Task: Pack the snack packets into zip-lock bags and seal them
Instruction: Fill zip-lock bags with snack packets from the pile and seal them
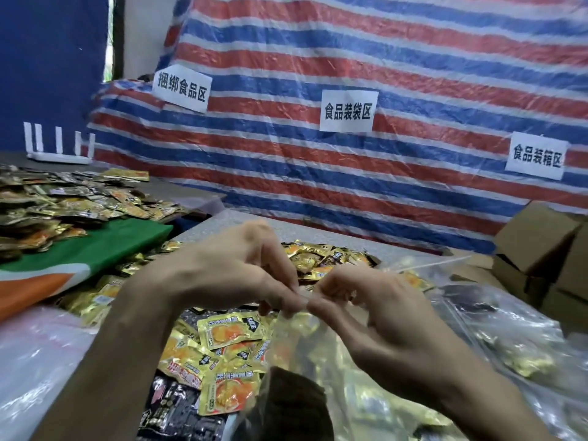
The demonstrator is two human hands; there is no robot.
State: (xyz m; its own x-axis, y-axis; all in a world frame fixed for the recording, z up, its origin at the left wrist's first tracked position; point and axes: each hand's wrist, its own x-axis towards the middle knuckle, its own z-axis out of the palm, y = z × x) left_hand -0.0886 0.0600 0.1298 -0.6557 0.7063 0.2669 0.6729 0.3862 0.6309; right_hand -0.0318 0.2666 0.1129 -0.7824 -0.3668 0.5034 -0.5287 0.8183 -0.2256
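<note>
Zip-lock bag (297, 342) hangs long axis vert., mouth up; L hand (229, 268) + R hand (378, 316) fingers pinch top edge.

My grey speckled table (229, 229) carries a loose heap of gold snack packets (229, 332), with black packets (178, 405) at its near edge. To the right lie filled clear bags (509, 338), to the left a green-and-orange sheet (95, 249). The adjoining darker table (187, 189) holds a second packet pile (47, 202) (partly overlapping the sheet) and a white rack (59, 148).
</note>
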